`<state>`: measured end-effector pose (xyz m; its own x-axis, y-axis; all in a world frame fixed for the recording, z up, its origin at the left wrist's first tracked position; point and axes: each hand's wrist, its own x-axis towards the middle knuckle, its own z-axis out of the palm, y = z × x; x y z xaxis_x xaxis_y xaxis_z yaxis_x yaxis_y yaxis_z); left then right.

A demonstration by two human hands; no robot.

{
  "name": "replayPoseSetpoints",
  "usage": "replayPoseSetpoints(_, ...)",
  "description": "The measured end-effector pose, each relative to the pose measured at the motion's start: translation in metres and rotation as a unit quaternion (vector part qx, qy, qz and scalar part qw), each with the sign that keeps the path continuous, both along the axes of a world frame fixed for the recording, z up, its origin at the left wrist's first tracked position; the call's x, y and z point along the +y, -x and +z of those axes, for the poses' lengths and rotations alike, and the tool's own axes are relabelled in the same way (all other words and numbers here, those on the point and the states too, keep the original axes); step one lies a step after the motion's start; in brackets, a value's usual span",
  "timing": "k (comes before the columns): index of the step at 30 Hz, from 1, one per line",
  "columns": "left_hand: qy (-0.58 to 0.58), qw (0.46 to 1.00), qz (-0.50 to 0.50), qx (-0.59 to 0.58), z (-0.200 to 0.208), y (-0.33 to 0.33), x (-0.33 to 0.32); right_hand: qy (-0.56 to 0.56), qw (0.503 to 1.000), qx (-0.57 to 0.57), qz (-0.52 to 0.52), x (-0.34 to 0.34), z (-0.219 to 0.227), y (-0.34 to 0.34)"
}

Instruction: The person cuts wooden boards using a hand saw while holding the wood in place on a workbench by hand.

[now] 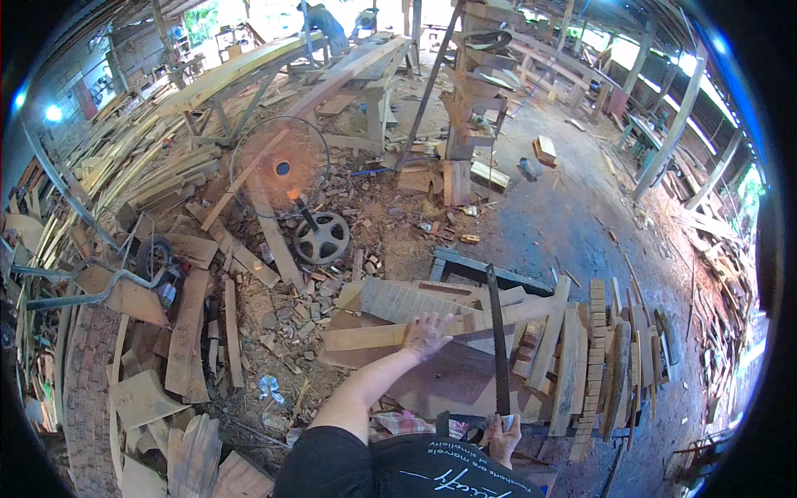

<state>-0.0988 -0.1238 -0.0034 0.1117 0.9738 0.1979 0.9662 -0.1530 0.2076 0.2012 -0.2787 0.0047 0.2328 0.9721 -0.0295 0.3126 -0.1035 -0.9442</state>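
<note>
My left hand (427, 334) lies flat on a pale wooden board (365, 339), its fingers stretched out along the upper face. The board lies crosswise on a low wooden bench with other wood around it. At the lower right my right hand (502, 438) is closed round the handle end of a handsaw (499, 349). Its long dark blade points away from me and crosses the board to the right of my left hand. Whether the teeth are in the wood, I cannot tell. Most of the saw's handle is hidden by my fingers.
Several curved wood pieces (569, 365) lie right of the saw. Ahead on the left stand a large disc (282, 141) and a spoked pulley (322, 239) among scraps. A wheelbarrow (124, 290) is at far left. A person in blue (330, 26) bends over at the back.
</note>
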Motion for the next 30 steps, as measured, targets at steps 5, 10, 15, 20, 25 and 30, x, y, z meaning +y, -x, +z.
replayPoseSetpoints(5,0.005,0.999,-0.039,0.013,0.019,0.053,-0.023,0.018,0.999,0.024,-0.023,-0.022,0.030,-0.010)
replayPoseSetpoints(10,-0.037,0.996,-0.070,0.044,0.036,0.091,-0.011,0.039,0.998,0.000,-0.051,-0.024,0.004,-0.015)
replayPoseSetpoints(15,-0.061,0.996,-0.048,-0.047,0.043,0.067,0.014,0.006,0.997,-0.070,-0.043,-0.008,0.017,-0.002)
replayPoseSetpoints(20,-0.095,0.990,-0.049,-0.087,0.029,0.004,0.025,0.029,0.995,-0.084,-0.042,0.002,0.029,0.006)
replayPoseSetpoints(25,-0.096,0.986,-0.028,-0.133,0.030,-0.055,0.042,0.037,0.994,-0.102,-0.030,0.009,0.042,0.014)
replayPoseSetpoints(30,-0.031,0.982,0.099,-0.159,0.009,-0.091,0.072,0.015,0.992,-0.125,-0.016,0.021,0.044,0.032)
